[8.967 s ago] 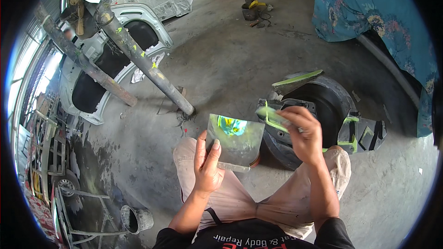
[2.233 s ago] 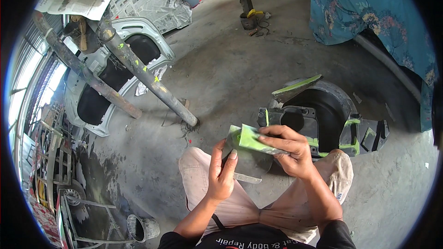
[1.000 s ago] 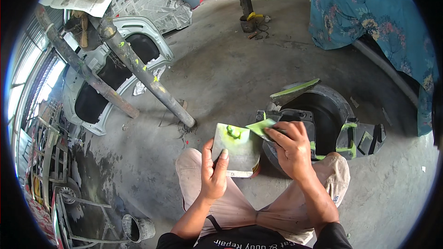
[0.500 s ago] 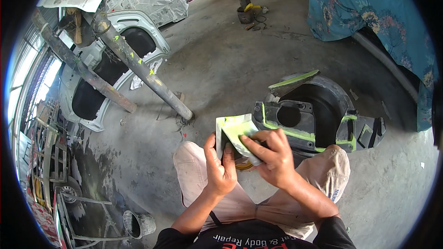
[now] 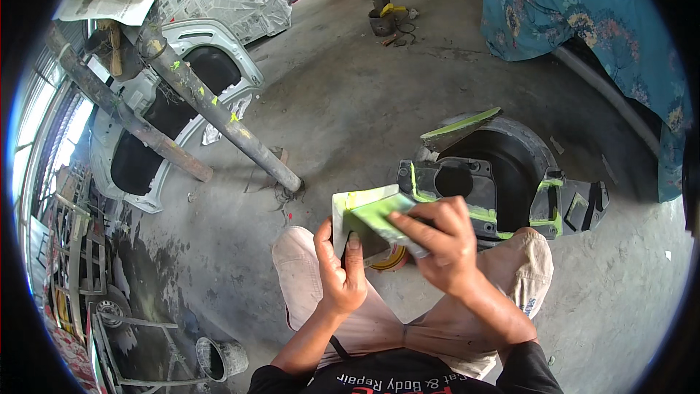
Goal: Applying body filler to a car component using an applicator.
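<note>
My left hand (image 5: 341,279) grips a pale, flat mixing board (image 5: 338,213) by its left side, thumb on its face. Lime-green putty lies along the board's top edge. In my right hand (image 5: 446,248) is a flat putty spreader (image 5: 375,216), its face smeared with the same green. The fingers press on the spreader, which is tilted across the board and covers part of it. Below the board, a yellow-rimmed can (image 5: 391,258) shows partly between my knees. Just ahead to the right lies a black plastic car part (image 5: 526,147) with green putty along several edges.
A floral blue cloth (image 5: 576,36) drapes something at the right. Posts (image 5: 230,124) slant at the left before a white car panel (image 5: 157,186). A metal frame and a bucket (image 5: 222,359) stand at lower left. Newspaper-covered bodywork (image 5: 219,0) is at the back.
The spreader and my right hand have shifted slightly right and down over the board. The board has moved a little left in my left hand. More of the can shows.
</note>
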